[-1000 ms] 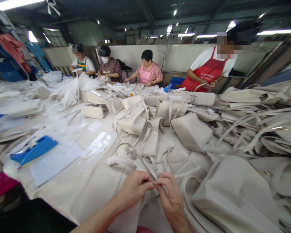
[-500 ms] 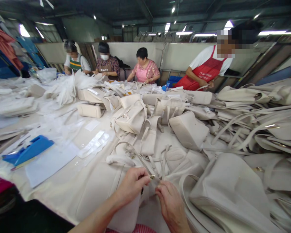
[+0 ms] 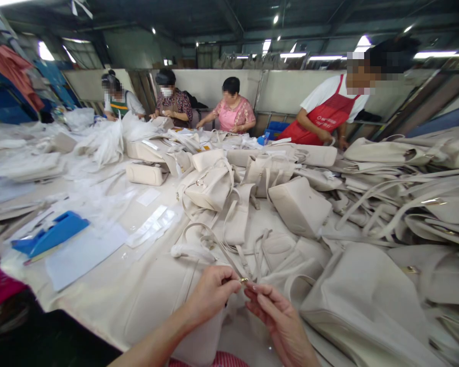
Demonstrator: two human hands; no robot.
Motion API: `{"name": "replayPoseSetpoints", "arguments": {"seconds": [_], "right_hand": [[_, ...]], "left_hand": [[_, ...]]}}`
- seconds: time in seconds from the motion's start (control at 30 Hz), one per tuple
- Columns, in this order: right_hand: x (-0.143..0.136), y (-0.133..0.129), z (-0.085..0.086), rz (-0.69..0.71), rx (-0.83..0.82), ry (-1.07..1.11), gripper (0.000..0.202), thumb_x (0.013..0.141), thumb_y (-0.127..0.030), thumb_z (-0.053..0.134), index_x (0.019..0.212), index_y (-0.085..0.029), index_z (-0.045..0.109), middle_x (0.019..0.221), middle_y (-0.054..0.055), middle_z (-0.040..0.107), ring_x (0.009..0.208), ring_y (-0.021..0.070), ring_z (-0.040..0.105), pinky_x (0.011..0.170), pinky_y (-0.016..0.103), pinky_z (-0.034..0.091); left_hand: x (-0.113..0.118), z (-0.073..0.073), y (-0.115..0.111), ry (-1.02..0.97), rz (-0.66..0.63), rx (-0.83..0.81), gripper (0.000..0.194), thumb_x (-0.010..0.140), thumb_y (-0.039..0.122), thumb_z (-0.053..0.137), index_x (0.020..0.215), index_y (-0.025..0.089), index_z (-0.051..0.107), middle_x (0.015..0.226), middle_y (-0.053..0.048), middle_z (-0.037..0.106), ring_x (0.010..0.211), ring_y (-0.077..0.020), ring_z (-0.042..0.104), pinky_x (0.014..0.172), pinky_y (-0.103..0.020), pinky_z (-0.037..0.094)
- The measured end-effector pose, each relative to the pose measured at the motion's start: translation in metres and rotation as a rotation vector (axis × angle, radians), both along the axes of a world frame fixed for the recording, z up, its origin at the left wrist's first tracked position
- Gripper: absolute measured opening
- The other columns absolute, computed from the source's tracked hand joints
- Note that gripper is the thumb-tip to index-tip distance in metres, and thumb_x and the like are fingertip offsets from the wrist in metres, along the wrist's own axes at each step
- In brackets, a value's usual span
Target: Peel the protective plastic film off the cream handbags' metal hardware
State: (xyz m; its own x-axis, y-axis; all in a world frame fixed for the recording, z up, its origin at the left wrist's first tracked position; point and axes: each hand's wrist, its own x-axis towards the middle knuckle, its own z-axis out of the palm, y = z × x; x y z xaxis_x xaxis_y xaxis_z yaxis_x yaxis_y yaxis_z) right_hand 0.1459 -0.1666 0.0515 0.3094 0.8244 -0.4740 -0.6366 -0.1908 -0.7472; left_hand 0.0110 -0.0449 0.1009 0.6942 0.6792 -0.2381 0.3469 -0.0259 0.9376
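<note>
Clasp (image 3: 244,280) between both hands (image 3: 214,293).

Frame clock. Bag (image 3: 367,300) at 4: plain beige. Small metal fitting (image 3: 244,280) at 6: gold. Dispenser (image 3: 52,235) near 9: blue. Red apron (image 3: 327,121) at 2, white print. Pink apron (image 3: 228,119) at 12. Striped cloth (image 3: 224,360) at 6: red/white.

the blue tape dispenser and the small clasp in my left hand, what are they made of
Blue dispenser: probably hard plastic, evenly coloured and smooth. Clasp at your left hand: likely gold-toned metal, going by its yellow glint.
</note>
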Motion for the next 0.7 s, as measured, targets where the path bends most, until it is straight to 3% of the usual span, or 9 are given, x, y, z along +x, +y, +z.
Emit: {"name": "replayPoseSetpoints", "arguments": {"seconds": [0.1,0.17,0.23,0.3,0.37,0.47,0.63,0.7], "right_hand": [[0.004,-0.004,0.005,-0.015,0.005,0.188,0.034,0.065,-0.034,0.085,0.094,-0.018,0.075,0.11,0.008,0.073,0.096,0.0199,0.065,0.082,0.032,0.053],[0.005,-0.008,0.005,-0.024,-0.003,0.285,0.032,0.065,-0.028,0.085,0.095,-0.018,0.076,0.102,0.006,0.075,0.088,0.0163,0.066,0.077,0.028,0.053],[0.004,-0.012,0.006,-0.037,-0.001,0.361,0.032,0.064,-0.024,0.086,0.094,-0.019,0.076,0.098,0.004,0.076,0.085,0.0145,0.066,0.074,0.026,0.053],[0.001,-0.016,0.006,-0.043,0.007,0.404,0.033,0.061,-0.025,0.087,0.092,-0.019,0.076,0.095,0.003,0.076,0.084,0.0143,0.066,0.073,0.026,0.053],[-0.002,-0.02,0.007,-0.038,0.019,0.403,0.035,0.058,-0.026,0.088,0.091,-0.019,0.077,0.092,0.003,0.076,0.084,0.015,0.065,0.072,0.026,0.052],[-0.006,-0.026,0.006,-0.023,0.023,0.4,0.038,0.058,-0.028,0.088,0.093,-0.02,0.077,0.091,0.004,0.076,0.083,0.0156,0.066,0.07,0.026,0.052],[-0.008,-0.037,-0.005,-0.004,0.055,0.524,0.041,0.062,-0.03,0.084,0.102,-0.024,0.075,0.108,0.005,0.074,0.09,0.0168,0.067,0.072,0.025,0.053],[-0.008,-0.04,-0.009,-0.011,0.072,0.529,0.041,0.065,-0.03,0.082,0.105,-0.024,0.075,0.115,0.006,0.072,0.092,0.0173,0.067,0.072,0.025,0.053]], "left_hand": [[-0.002,0.004,-0.003,-0.034,-0.011,0.103,0.021,0.083,0.02,0.051,0.087,0.016,0.071,0.073,-0.002,0.065,0.067,-0.0148,0.057,0.065,-0.024,0.044],[-0.003,0.007,-0.008,-0.105,-0.053,0.307,0.03,0.086,0.016,0.048,0.108,0.018,0.068,0.099,-0.006,0.069,0.089,-0.0178,0.062,0.081,-0.027,0.047],[-0.002,0.009,-0.015,-0.121,-0.161,0.528,0.038,0.084,0.013,0.052,0.12,0.021,0.062,0.117,-0.009,0.063,0.105,-0.0203,0.058,0.09,-0.03,0.044],[0.002,0.008,-0.022,-0.074,-0.286,0.658,0.035,0.082,0.013,0.056,0.115,0.022,0.063,0.112,-0.008,0.063,0.1,-0.0206,0.059,0.084,-0.029,0.045],[0.006,0.005,-0.029,-0.048,-0.327,0.708,0.022,0.083,0.012,0.055,0.098,0.021,0.068,0.093,-0.005,0.064,0.084,-0.0177,0.059,0.073,-0.025,0.044],[0.012,0.001,-0.033,-0.091,-0.286,0.645,0.019,0.085,0.012,0.049,0.075,0.018,0.064,0.077,-0.002,0.058,0.072,-0.0145,0.054,0.065,-0.023,0.039],[0.016,0.007,-0.03,-0.174,-0.119,0.285,0.015,0.08,0.011,0.05,0.068,0.019,0.051,0.073,0.0,0.053,0.073,-0.014,0.051,0.069,-0.024,0.038],[0.015,0.011,-0.03,-0.151,-0.099,0.226,0.015,0.081,0.014,0.049,0.067,0.019,0.049,0.07,0.001,0.052,0.071,-0.0141,0.049,0.069,-0.025,0.037]]}}
